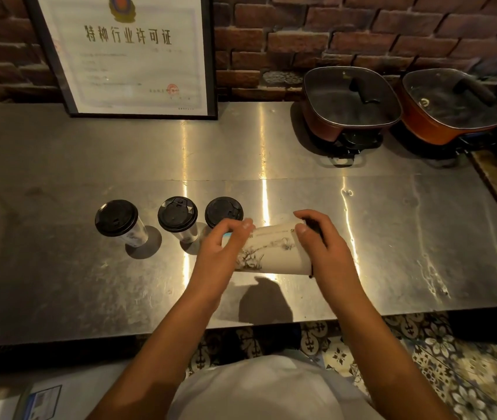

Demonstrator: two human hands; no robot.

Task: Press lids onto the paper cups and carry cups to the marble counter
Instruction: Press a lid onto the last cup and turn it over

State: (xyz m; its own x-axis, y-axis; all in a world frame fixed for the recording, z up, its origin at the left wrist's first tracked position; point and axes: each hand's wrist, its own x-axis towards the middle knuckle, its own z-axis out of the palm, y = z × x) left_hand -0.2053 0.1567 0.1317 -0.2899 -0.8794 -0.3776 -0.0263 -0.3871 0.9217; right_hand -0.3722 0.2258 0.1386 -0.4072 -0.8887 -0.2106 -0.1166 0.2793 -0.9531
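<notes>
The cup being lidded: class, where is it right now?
In the head view, the cup lies sideways between the left hand and right hand, right of three lidded cups.

A steel table [89, 153] spans the view. At eleven o'clock a framed certificate [126, 53] leans against the brick wall [347, 34]. At two o'clock sit two glass-lidded electric pans [350, 101] [453, 107]. Patterned floor tiles [423, 359] show at five o'clock.

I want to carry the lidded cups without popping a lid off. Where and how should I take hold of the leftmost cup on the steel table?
Grip the leftmost cup around its paper wall just below the black lid, coming from its open left side. It stands upright and the lid overhangs the wall, so lifting by the lid could loosen it. The middle cup stands close on its right.
</notes>
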